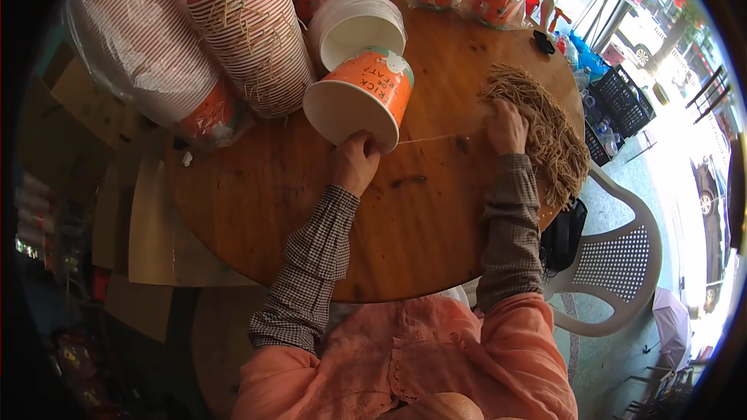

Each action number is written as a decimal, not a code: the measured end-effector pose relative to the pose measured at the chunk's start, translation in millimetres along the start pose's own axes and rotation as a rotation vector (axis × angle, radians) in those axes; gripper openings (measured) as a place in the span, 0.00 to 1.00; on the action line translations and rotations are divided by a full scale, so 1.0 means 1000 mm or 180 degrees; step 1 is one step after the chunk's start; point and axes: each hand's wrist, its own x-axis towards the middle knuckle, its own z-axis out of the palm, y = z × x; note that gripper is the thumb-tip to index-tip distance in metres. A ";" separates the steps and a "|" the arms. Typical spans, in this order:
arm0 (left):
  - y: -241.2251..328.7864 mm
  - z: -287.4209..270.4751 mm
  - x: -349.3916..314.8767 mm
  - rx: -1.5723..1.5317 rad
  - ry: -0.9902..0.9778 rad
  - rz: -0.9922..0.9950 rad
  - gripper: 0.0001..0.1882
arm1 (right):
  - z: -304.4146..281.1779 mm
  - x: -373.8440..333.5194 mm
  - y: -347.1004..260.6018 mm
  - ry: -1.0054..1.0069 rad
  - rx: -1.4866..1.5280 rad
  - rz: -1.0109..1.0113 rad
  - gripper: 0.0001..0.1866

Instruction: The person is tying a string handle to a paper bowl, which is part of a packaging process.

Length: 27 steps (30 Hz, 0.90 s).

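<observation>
My left hand (pixel 359 162) is closed on the rim of an orange paper bucket (pixel 366 84), which lies tilted on its side with its white inside turned toward me. From beside that rim a thin pale strand (pixel 436 139) stretches rightward to my right hand (pixel 507 128). My right fingers are bent closed at the left edge of a thick bundle of tan strings (pixel 554 144) lying along the right side of the table. The fingertips of both hands are partly hidden. Behind the held bucket, a white bucket (pixel 364 37) in clear plastic lies with its mouth facing me.
A tall stack of orange and white buckets (pixel 253 47) with tan strings draped over it stands at the left on the round wooden table (pixel 405 241). Plastic-wrapped stacks (pixel 144 54) are beside it and at the back. A plastic chair (pixel 615 253) is at the right, cardboard (pixel 167 225) at the left.
</observation>
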 end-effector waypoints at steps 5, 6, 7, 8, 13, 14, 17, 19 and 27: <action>-0.008 -0.009 -0.004 -0.0260 0.0055 -0.0020 0.07 | -0.015 -0.034 -0.102 -0.0393 0.1162 -0.0940 0.18; -0.005 -0.010 -0.005 -0.0294 0.0015 -0.0051 0.07 | -0.018 -0.043 -0.116 -0.0683 0.1233 -0.0994 0.16; -0.005 -0.010 -0.005 -0.0322 -0.0025 -0.0076 0.07 | -0.019 -0.049 -0.127 -0.0967 0.1309 -0.1045 0.14; -0.006 -0.010 -0.005 -0.0331 -0.0035 -0.0065 0.07 | -0.023 -0.051 -0.135 -0.1146 0.1136 -0.1078 0.13; -0.009 -0.007 -0.006 -0.0519 0.0046 0.0011 0.07 | -0.018 -0.057 -0.124 -0.1454 0.1301 -0.1235 0.12; -0.011 -0.008 -0.006 -0.0514 0.0062 0.0011 0.07 | -0.018 -0.059 -0.124 -0.1654 0.1729 -0.1130 0.13; -0.015 -0.011 -0.006 -0.0460 0.0111 -0.0067 0.06 | -0.033 -0.067 -0.146 -0.1763 0.2038 -0.0889 0.13; -0.011 -0.009 -0.004 -0.0543 0.0059 -0.0149 0.06 | -0.028 -0.068 -0.148 -0.1521 0.1914 -0.0836 0.14; 0.005 -0.009 -0.006 -0.0681 -0.0002 0.0497 0.06 | 0.003 -0.061 -0.153 -0.0734 0.1971 -0.0205 0.15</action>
